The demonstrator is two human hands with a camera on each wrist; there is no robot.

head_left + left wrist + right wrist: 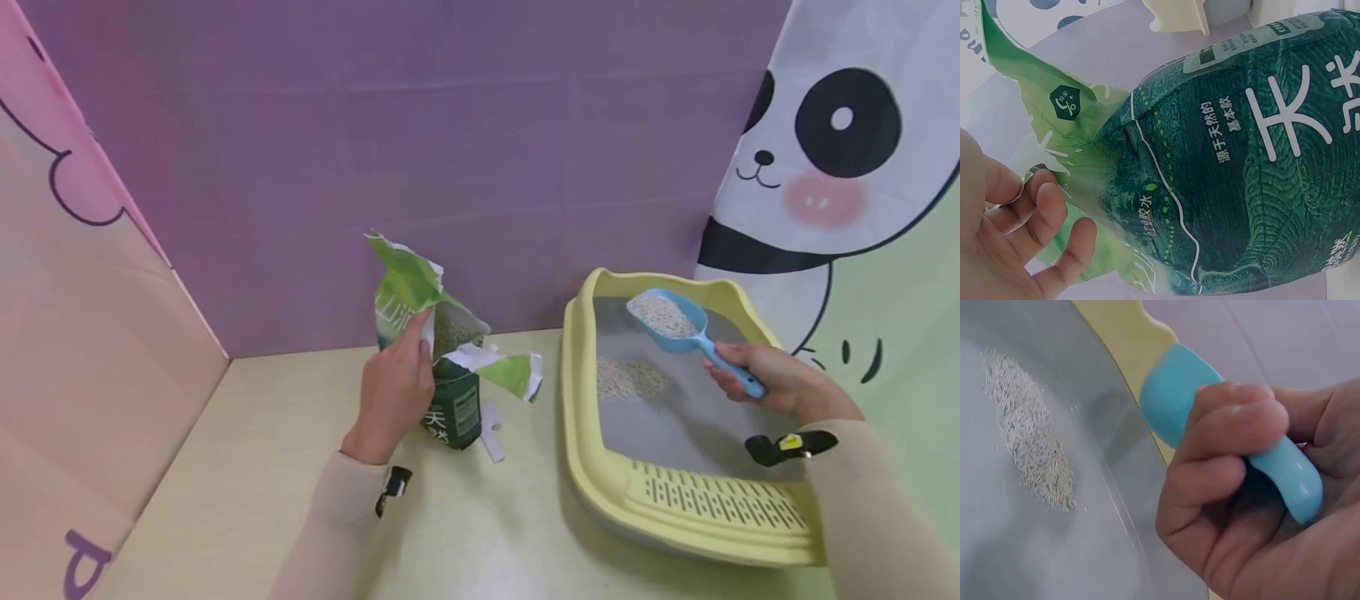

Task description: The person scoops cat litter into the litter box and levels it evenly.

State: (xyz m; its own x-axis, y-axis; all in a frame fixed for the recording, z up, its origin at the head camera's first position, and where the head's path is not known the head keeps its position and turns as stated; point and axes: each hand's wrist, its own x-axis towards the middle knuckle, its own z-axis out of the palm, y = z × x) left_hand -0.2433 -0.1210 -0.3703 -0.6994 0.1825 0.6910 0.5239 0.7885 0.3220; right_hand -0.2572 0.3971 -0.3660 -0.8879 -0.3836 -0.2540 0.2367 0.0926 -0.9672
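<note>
My right hand point(780, 379) grips the handle of a blue scoop point(723, 354), held over the litter box. Pale pellet litter point(663, 315) fills the scoop's bowl. Below it, a small heap of the same litter point(630, 379) lies on the grey floor of the yellow-rimmed litter box point(581, 400). On the left, my left hand point(393, 392) pinches the torn upper edge of a green litter bag point(453, 408), which stands upright with its mouth open. The left wrist view shows curled fingers point(1050, 212) against the light green top of the bag point(1241, 156).
A small white strip point(491, 432) lies on the table point(285, 442) beside the bag. Behind stands a purple wall point(450, 150), with a panda picture point(840, 167) at the right. The box's perforated step point(720, 500) faces the near side.
</note>
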